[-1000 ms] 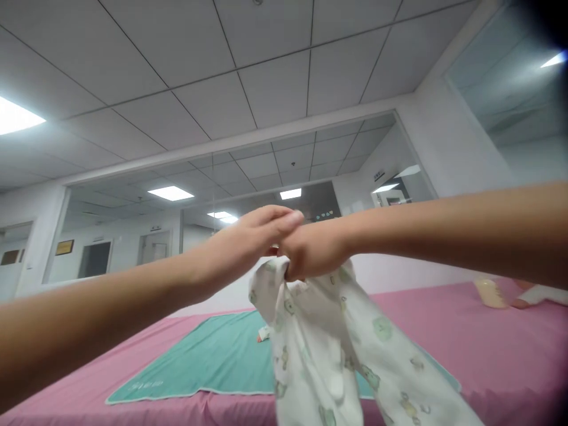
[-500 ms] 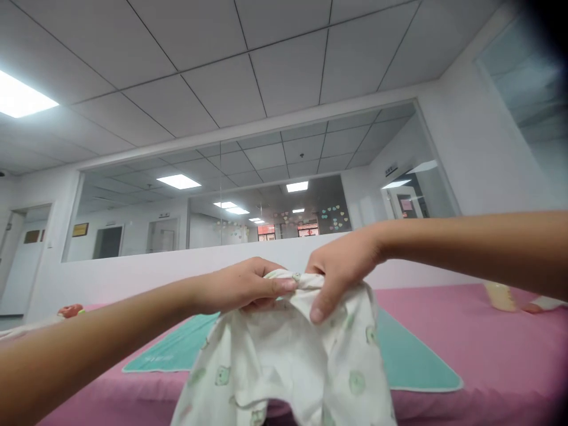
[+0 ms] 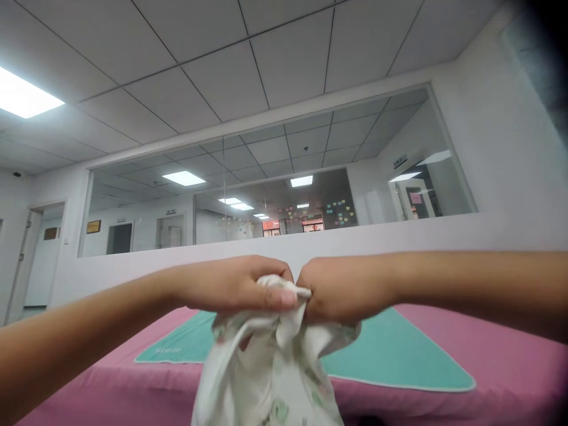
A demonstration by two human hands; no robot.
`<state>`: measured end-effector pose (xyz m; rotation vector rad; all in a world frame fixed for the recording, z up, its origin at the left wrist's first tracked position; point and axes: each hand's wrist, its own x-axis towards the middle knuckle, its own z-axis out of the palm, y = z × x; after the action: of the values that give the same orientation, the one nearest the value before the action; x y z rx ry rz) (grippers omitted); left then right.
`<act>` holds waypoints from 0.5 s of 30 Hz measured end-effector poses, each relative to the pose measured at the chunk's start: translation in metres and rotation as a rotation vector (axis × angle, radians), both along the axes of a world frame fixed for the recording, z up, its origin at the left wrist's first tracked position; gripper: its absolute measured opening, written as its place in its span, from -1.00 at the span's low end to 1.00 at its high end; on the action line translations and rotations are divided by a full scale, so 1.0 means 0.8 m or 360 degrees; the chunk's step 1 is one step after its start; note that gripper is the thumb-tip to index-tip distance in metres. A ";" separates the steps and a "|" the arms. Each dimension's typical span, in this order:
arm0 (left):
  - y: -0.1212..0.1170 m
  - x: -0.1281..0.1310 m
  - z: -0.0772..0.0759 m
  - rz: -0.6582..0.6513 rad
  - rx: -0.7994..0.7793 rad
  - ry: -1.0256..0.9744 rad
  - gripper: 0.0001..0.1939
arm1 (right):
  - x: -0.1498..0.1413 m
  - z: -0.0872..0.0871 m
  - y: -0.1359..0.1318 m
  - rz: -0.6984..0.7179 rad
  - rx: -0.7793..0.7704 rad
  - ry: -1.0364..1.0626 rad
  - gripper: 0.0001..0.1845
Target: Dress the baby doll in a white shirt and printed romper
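Observation:
A white baby romper with a green bear print (image 3: 261, 367) hangs from both hands above the table, its top edge bunched into a tight gather. My left hand (image 3: 235, 284) is closed around the fabric from the left, thumb lying across it. From the right, my right hand (image 3: 344, 290) pinches the same gathered edge, and its knuckles nearly meet my left hand. The lower part of the romper drops toward the teal mat and runs out of the bottom of the view. Its legs are hidden below the frame.
Below the hands, a teal mat (image 3: 393, 355) with a pale border lies on a pink-covered table (image 3: 501, 367). Behind the table stands a low white wall (image 3: 368, 242) topped by a long glass window (image 3: 275, 201).
My hands have drawn closer together and bunched the romper's top edge into a tight gather. The romper hangs narrower, and the view has shifted slightly. The bottle-like object at the right has left the view.

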<state>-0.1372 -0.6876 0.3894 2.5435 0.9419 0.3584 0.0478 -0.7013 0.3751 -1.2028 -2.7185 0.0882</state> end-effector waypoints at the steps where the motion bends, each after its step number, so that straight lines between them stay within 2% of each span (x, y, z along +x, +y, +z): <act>1: 0.000 0.002 -0.001 0.0069 0.0110 -0.0004 -0.60 | 0.001 0.009 0.003 -0.0131 0.0035 -0.0050 -0.80; 3: 0.000 0.008 -0.004 0.0148 0.0242 0.0007 -0.63 | 0.004 0.018 0.010 -0.0283 0.0071 -0.0048 -0.81; 4: 0.002 0.011 -0.006 0.0146 0.0222 0.0019 -0.66 | 0.006 0.018 0.013 -0.0296 0.0054 -0.0021 -0.82; 7: 0.012 0.018 -0.016 0.0079 -0.0016 -0.0022 -0.77 | 0.012 0.006 0.023 -0.0263 -0.0032 0.0063 -0.84; 10: 0.023 0.018 -0.025 0.0135 -0.0138 -0.0255 -0.82 | 0.015 -0.010 0.032 -0.0260 -0.0030 0.0192 -0.90; 15: 0.030 0.016 -0.036 0.0308 -0.0209 -0.0710 -0.78 | 0.015 -0.032 0.048 0.0008 -0.0094 0.0617 -0.87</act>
<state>-0.1241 -0.6633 0.3604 2.1280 0.9946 0.8498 0.0601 -0.6630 0.3498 -1.0641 -2.3942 0.3642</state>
